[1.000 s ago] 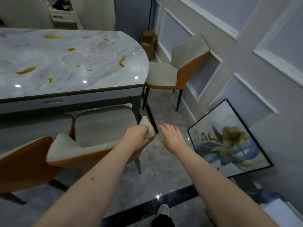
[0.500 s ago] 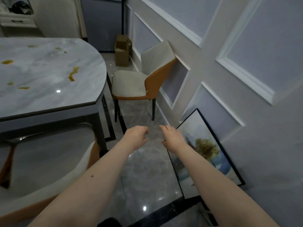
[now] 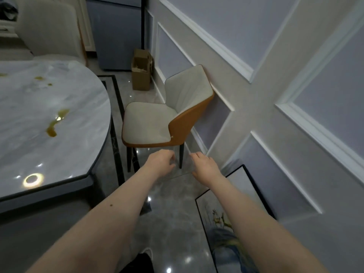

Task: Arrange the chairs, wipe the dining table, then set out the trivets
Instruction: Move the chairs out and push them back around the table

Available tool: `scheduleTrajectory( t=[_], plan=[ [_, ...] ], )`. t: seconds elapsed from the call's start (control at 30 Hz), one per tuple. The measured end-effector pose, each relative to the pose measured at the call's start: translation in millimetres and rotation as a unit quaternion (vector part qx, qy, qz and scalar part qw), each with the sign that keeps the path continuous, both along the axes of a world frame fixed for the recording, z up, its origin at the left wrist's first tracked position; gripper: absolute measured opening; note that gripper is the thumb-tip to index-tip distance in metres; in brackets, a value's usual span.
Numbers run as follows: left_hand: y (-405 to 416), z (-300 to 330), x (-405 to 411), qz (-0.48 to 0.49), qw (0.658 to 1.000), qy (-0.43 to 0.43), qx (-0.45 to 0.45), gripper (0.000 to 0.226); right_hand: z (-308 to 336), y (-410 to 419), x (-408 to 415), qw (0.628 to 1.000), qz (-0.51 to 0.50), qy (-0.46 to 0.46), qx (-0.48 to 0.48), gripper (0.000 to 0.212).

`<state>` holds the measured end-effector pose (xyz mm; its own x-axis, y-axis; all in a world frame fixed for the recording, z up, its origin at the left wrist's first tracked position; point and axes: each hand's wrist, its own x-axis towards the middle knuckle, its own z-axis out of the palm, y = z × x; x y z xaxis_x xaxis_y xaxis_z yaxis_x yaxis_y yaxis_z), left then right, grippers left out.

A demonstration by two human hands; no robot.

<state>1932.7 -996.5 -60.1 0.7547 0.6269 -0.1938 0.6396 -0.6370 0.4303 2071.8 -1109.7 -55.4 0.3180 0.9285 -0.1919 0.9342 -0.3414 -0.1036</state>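
**Reaching toward the chair by the wall**

Standing against the panelled wall (image 3: pixel 262 79), the chair (image 3: pixel 157 123) with its pale seat and orange back shell serves as the marker for everything else. Beyond it, in the far corner along the same wall, sits an open cardboard box (image 3: pixel 140 75); torn flaps show at its mouth, but what lies inside cannot be made out. No printing or label can be read on the box, on the chair or anywhere else.

Just in front of the chair's dark legs, both bare forearms stretch forward. The left hand (image 3: pixel 160 163) hangs with its fingers loosely curled, holding nothing and touching nothing. The right hand (image 3: pixel 204 166), beside it and a little apart, is likewise loosely curled and empty, knuckles up. Neither hand reaches the chair.

To the left of the chair, across a strip of grey floor (image 3: pixel 163 209), stands the dining table (image 3: pixel 49 134), its marble top marked with yellow-brown spills (image 3: pixel 56 123). A second chair (image 3: pixel 49 30), pale-backed, stands at the table's far end. On the near side of the chair, a framed painting (image 3: pixel 222 223) leans against the wall base, resting on the floor.
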Motion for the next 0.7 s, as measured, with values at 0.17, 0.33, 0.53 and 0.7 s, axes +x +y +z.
scheduleTrajectory(
  t=[0.17, 0.33, 0.53, 0.7],
  plan=[
    [65.0, 4.6, 58.6, 0.006, 1.0, -0.026, -0.005, 0.027, 10.7, 55.5, 47.1, 1.0, -0.013, 0.013, 0.018, 0.06],
    [112.2, -3.0, 111.6, 0.017, 0.999, -0.029, -0.041, 0.026, 10.8, 104.1, 106.2, 0.999, -0.039, 0.009, 0.013, 0.059],
    [167.1, -19.8, 178.4, 0.056, 0.997, -0.02, -0.055, 0.034, 0.7, 173.0, 187.0, 0.998, -0.055, 0.01, 0.039, 0.061],
    [215.3, -32.8, 249.1, 0.107, 0.992, -0.011, -0.058, 0.046, -8.6, 237.7, 260.6, 0.992, -0.06, 0.047, 0.095, 0.054]
  ],
)
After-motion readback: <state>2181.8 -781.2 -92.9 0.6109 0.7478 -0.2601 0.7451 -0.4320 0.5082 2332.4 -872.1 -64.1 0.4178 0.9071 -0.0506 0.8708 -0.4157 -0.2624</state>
